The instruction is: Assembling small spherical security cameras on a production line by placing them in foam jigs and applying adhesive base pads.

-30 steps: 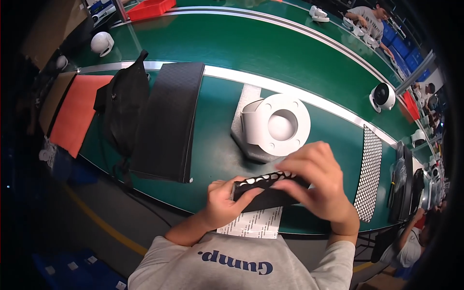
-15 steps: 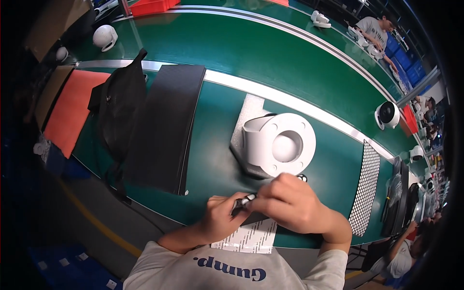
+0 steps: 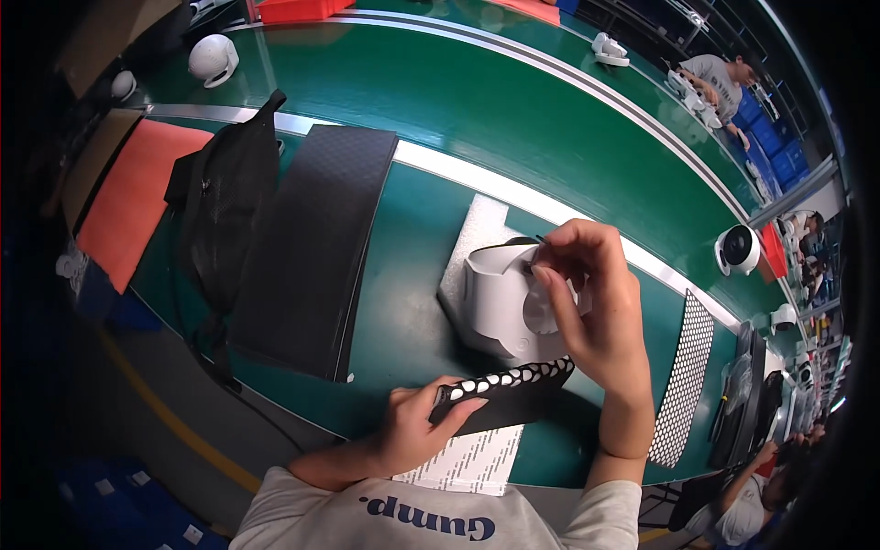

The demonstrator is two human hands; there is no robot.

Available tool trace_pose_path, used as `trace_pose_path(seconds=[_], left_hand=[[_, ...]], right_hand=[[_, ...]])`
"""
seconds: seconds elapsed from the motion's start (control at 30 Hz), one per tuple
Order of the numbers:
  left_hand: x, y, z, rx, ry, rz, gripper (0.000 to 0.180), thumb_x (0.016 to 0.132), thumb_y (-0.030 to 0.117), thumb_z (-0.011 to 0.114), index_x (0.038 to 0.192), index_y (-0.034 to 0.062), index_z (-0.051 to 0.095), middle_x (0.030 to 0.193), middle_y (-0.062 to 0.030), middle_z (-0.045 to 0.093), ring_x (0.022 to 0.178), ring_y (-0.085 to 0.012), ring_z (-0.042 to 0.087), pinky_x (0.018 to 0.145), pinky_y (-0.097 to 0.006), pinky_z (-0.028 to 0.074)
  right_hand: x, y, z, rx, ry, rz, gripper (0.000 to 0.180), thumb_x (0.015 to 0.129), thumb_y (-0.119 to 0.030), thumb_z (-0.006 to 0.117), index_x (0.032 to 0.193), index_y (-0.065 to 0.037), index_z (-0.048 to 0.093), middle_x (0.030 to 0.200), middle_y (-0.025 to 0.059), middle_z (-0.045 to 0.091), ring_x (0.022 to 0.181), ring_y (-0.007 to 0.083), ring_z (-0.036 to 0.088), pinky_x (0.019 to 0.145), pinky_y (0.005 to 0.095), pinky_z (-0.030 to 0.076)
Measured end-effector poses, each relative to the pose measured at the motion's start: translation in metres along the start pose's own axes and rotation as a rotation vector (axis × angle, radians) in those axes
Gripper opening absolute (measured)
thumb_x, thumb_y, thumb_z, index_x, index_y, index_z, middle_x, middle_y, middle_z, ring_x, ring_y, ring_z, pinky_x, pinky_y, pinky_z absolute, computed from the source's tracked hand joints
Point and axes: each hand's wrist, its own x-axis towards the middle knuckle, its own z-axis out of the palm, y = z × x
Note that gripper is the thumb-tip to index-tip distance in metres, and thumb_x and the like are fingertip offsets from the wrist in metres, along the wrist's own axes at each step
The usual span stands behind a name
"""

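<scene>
Near the table's front edge my left hand is closed on a black sheet with white round spots, tilted so that one spotted face shows. Just beyond it, a white rounded housing lies with its round base facing up, resting on pale foam. My right hand is over the base's far side and hides much of it. Its thumb and fingertips pinch a small black piece, mostly covered by the fingers.
A stack of black sheets and a black bag lie to the left, beside an orange sheet. A spotted sheet is at right. White printed paper lies at the front edge. A co-worker sits across.
My right hand has left the spotted sheet and moved forward over the housing's base with a small black piece. The sheet stays in my left hand, with more of its spotted face showing.
</scene>
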Motion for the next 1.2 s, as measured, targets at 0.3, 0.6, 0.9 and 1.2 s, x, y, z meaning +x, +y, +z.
trace_pose_path(seconds=[0.3, 0.6, 0.9, 1.2], left_hand=[[-0.002, -0.005, 0.000, 0.024, -0.008, 0.027, 0.018, 0.072, 0.007, 0.066, 0.084, -0.0005, 0.055, 0.062, -0.0102, 0.059, 0.050, -0.0196, 0.059, 0.045, -0.026, 0.043], [-0.002, -0.002, 0.001, -0.013, 0.019, -0.035, 0.014, 0.069, 0.007, 0.066, 0.079, 0.0008, 0.058, 0.063, -0.0073, 0.061, 0.055, -0.0158, 0.061, 0.050, -0.023, 0.044], [-0.002, -0.002, 0.001, -0.021, 0.015, -0.031, 0.015, 0.068, 0.007, 0.067, 0.079, 0.0008, 0.058, 0.063, -0.0069, 0.061, 0.054, -0.0159, 0.061, 0.050, -0.023, 0.044], [-0.002, -0.002, -0.001, -0.016, 0.018, -0.028, 0.015, 0.069, 0.007, 0.067, 0.080, 0.0003, 0.058, 0.064, -0.0075, 0.061, 0.055, -0.0165, 0.061, 0.051, -0.023, 0.045]], right_hand=[[0.004, -0.007, -0.002, -0.100, -0.059, -0.003, 0.029, 0.074, 0.010, 0.053, 0.100, 0.002, 0.043, 0.080, 0.0060, 0.055, 0.072, 0.0091, 0.053, 0.065, 0.0207, 0.042], [0.005, 0.002, 0.004, -0.170, 0.025, -0.124, 0.029, 0.075, 0.008, 0.053, 0.102, 0.001, 0.043, 0.081, 0.0072, 0.055, 0.070, 0.0094, 0.052, 0.062, 0.0210, 0.042], [0.007, 0.000, -0.001, -0.081, -0.031, -0.032, 0.029, 0.076, 0.010, 0.050, 0.103, 0.003, 0.042, 0.085, 0.0103, 0.054, 0.074, 0.0135, 0.055, 0.069, 0.0237, 0.044], [0.009, -0.007, 0.002, -0.367, -0.022, -0.165, 0.032, 0.069, 0.011, 0.056, 0.098, 0.001, 0.047, 0.079, 0.0067, 0.056, 0.068, 0.0113, 0.054, 0.061, 0.0214, 0.042]])
